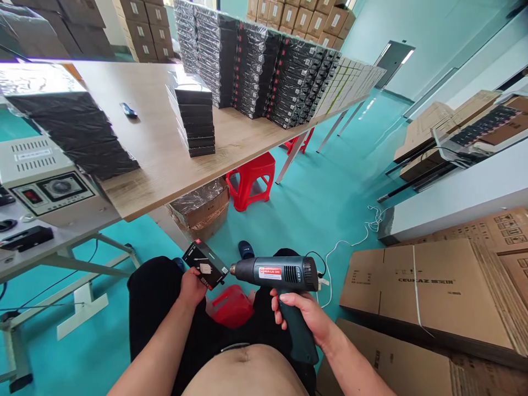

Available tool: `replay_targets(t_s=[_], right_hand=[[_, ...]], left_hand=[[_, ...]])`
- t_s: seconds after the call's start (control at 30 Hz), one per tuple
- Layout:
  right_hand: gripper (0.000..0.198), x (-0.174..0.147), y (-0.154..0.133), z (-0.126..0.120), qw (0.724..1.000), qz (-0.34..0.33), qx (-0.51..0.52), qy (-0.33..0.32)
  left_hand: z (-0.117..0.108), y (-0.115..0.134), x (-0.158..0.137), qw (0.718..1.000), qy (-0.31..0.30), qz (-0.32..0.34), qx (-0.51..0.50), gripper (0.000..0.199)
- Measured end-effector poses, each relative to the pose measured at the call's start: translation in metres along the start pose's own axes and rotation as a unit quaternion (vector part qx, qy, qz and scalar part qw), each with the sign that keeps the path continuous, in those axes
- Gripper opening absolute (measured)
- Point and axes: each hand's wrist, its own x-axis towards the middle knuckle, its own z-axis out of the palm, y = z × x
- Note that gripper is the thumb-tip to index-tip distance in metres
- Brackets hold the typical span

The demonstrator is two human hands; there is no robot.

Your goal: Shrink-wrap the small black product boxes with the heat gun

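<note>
My left hand grips a small black box by its lower left side; a white charger and cable are printed on its face. My right hand is wrapped round the handle of a dark heat gun with a red and white label. The gun's metal nozzle points left, close to the box's right edge and apart from it. Below the box, a red plastic stool shows between my legs.
Ahead, a wooden table carries stacks of black boxes and wrapped packs. A control unit stands at left. Large cartons fill the right side. A white cable trails over the floor beside another red stool.
</note>
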Motion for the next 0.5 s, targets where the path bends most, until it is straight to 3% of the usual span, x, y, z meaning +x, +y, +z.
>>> replay_targets(t_s=[0.13,0.3,0.5], right_hand=[[0.033,-0.002,0.004,0.001,0.999,0.013,-0.027,-0.037],[0.032,0.003,0.005,0.005,0.999,-0.017,-0.028,0.000],[0.033,0.001,0.005,0.002,0.998,0.008,-0.044,-0.049]], left_hand=[[0.000,0.000,0.000,1.000,0.003,0.007,0.007,0.023],[0.005,0.003,-0.006,0.999,0.027,0.001,-0.035,0.031],[0.007,0.002,-0.011,0.999,0.041,0.000,-0.014,0.025]])
